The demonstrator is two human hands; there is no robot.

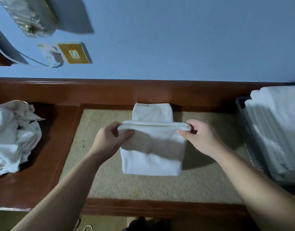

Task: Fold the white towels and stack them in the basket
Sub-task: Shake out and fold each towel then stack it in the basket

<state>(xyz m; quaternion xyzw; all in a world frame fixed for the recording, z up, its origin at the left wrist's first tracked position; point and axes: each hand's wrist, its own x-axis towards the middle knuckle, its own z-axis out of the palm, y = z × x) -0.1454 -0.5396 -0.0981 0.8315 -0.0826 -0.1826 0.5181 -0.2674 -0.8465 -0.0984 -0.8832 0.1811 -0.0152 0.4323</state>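
Head view: left hand [110, 139] and right hand [200, 137] each pinch one end of the towel [151, 157], their grip keeping its fold even above the surface [160, 185].

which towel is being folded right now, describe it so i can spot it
On the wooden table, look at the beige inset mat in the middle. The towel there is held up by its top fold by both hands, unlike the crumpled pile left or the basket stack right.

A single head-worn wide-angle view looks steeply down from close above a wooden desk [43, 164], facing the blue wall [176, 39] behind the desk. The desk fills the lower frame, its near edge closest to the camera.
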